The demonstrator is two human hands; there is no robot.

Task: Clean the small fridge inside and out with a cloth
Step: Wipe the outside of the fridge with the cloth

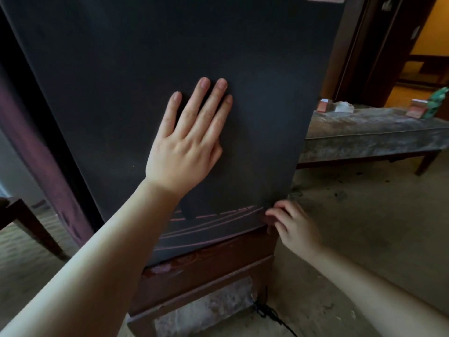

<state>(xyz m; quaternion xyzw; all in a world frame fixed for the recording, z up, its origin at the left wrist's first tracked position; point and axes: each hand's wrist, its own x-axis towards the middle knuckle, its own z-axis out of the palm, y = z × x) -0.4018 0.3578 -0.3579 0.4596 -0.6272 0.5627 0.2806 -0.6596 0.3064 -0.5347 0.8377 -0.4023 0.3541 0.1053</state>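
The small fridge (121,69) fills the middle of the view, its dark grey door closed and facing me. My left hand (187,139) lies flat on the door with fingers spread and holds nothing. My right hand (294,227) is at the door's lower right corner, its fingertips curled against the edge there. Pink scratch lines run across the bottom strip of the door. No cloth is in view.
The fridge stands on a worn reddish-brown wooden stand (206,276) with a black cable (269,314) at its foot. A low stone-topped bench (369,137) at the right carries small boxes and a green bag. A chair leg (31,227) is at the left. Beyond, a doorway (427,45).
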